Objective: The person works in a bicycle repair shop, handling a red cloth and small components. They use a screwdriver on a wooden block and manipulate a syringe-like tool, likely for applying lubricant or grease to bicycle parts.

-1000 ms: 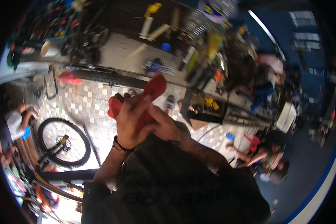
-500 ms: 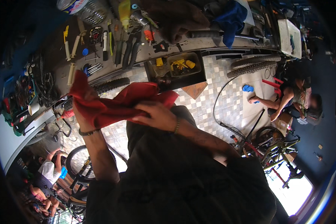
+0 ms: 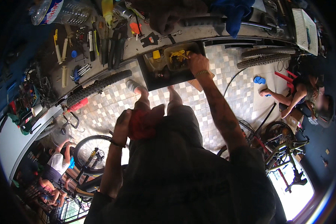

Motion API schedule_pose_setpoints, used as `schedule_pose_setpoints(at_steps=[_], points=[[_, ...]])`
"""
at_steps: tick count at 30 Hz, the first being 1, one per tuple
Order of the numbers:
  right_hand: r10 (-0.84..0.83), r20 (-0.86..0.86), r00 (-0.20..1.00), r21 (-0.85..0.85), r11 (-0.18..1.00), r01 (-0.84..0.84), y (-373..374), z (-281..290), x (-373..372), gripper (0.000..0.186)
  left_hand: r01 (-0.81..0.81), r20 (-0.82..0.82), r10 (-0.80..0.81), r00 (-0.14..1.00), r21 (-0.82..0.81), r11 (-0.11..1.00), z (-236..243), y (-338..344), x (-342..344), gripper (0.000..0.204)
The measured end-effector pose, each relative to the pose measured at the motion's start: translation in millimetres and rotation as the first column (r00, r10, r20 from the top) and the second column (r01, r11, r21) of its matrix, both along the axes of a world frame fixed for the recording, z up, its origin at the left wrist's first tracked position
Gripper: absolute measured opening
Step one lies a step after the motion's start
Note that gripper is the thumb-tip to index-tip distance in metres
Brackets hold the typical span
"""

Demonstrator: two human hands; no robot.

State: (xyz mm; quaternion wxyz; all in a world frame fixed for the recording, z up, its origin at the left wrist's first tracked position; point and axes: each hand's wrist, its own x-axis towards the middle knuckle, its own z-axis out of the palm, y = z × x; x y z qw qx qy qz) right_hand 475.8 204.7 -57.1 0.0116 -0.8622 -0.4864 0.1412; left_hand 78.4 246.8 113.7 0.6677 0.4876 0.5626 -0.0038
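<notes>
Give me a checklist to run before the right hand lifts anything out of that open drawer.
1. Right hand inside the drawer, at the yellow items: ok.
2. Firm grip on any one item: cannot tell, the fingers hide it.
3. Left hand free to help: not ok, it holds a bunched red rag near the waist.
4. Drawer pulled out far enough: ok, its contents show.
5. Feet out from under the drawer: not ok, they stand right at its front edge.
</notes>
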Motion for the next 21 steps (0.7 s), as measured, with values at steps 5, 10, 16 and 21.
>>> schedule_pose_setpoints(at_steps=[5,10,16,21], points=[[0.354,0.239,0.904,-0.091,0.935,-0.342,9.6,-75.3,19.0,0.015,-0.299,0.423,0.536,0.73,-0.508,0.808,24.7,41.9,-6.7,0.061],[0.382,0.217,0.898,-0.205,0.917,-0.341,16.7,-83.7,7.7,0.015,-0.346,0.244,0.725,0.643,-0.752,0.56,-40.0,-13.6,-48.9,0.05],[0.156,0.062,0.986,-0.315,0.94,-0.129,25.3,-70.3,6.9,0.019,-0.307,0.251,0.717,0.65,-0.776,0.55,-35.7,-27.7,-43.6,0.062],[-0.128,-0.269,0.955,-0.091,0.99,0.107,16.9,17.7,2.9,0.027,-0.297,0.305,0.858,0.414,-0.846,0.444,-18.0,-21.9,-27.0,0.068]])
